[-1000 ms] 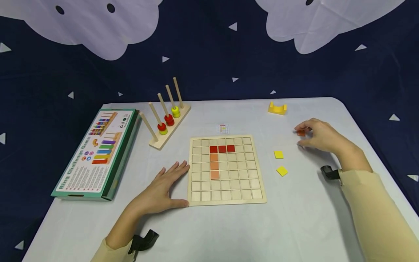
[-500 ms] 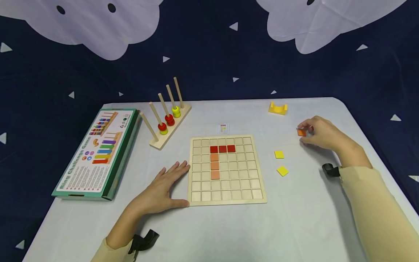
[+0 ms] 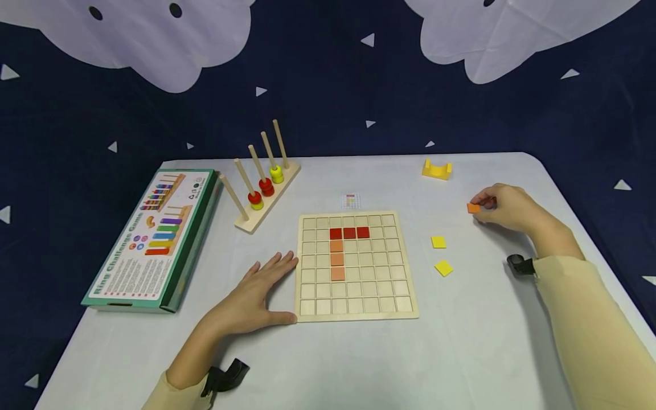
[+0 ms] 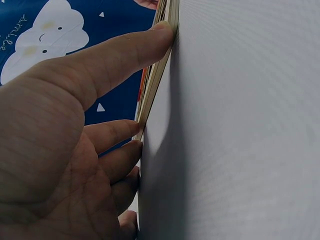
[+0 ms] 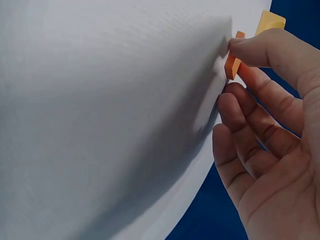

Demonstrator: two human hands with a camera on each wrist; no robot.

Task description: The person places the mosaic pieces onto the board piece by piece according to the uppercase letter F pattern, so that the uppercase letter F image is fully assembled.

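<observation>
The right hand (image 3: 504, 210) has its grip clamped on a small flat orange square tile (image 3: 473, 208), thumb on one side and index finger on the other, well to the right of the pale wooden grid board (image 3: 359, 318); whether the tile touches the white-covered table (image 3: 359, 364) I cannot tell. Such a thin piece probably suits a fingertip pinch, which leaves much of it uncovered. The left hand (image 3: 245, 302) has its grip spread, thumb and fingers apart, their tips against the board's left edge; two separated contacts would likely keep it from sliding or turning. Three red square tiles (image 3: 349, 233) form a row in the board's cells, with three light-orange square tiles (image 3: 337, 259) in a column below the leftmost. Two flat yellow square tiles (image 3: 438, 242) lie between board and right hand, presumably for easy reach. A small printed grid card (image 3: 351, 200) sits just beyond the board's far edge, seemingly for viewing alongside it.
</observation>
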